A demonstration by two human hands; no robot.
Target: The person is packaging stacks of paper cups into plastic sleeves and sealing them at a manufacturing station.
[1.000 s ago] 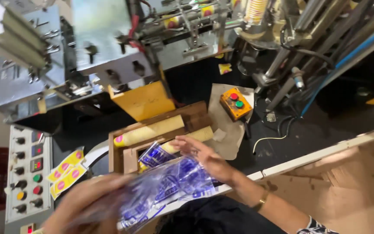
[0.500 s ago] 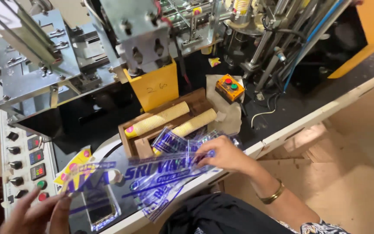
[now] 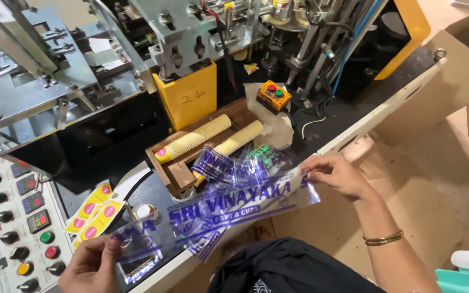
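Clear plastic sleeve [image 3: 229, 209] stretched flat, each end pinched in left hand [image 3: 90, 266], right hand [image 3: 335, 174] fingers

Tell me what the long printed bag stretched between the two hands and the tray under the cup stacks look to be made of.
Long printed bag: thin clear plastic film, glossy; the machine shows through it and it crinkles with bright glints. Blue print on it. Tray: probably wood, matte brown with square-cut edges; paint or laminate cannot be ruled out. Cup stacks: likely paper, pale and dull.

Both hands stretch a clear plastic bag [image 3: 229, 209] with blue print across the lower middle — left hand [image 3: 90, 266] pinching one end, right hand [image 3: 335, 174] the other.
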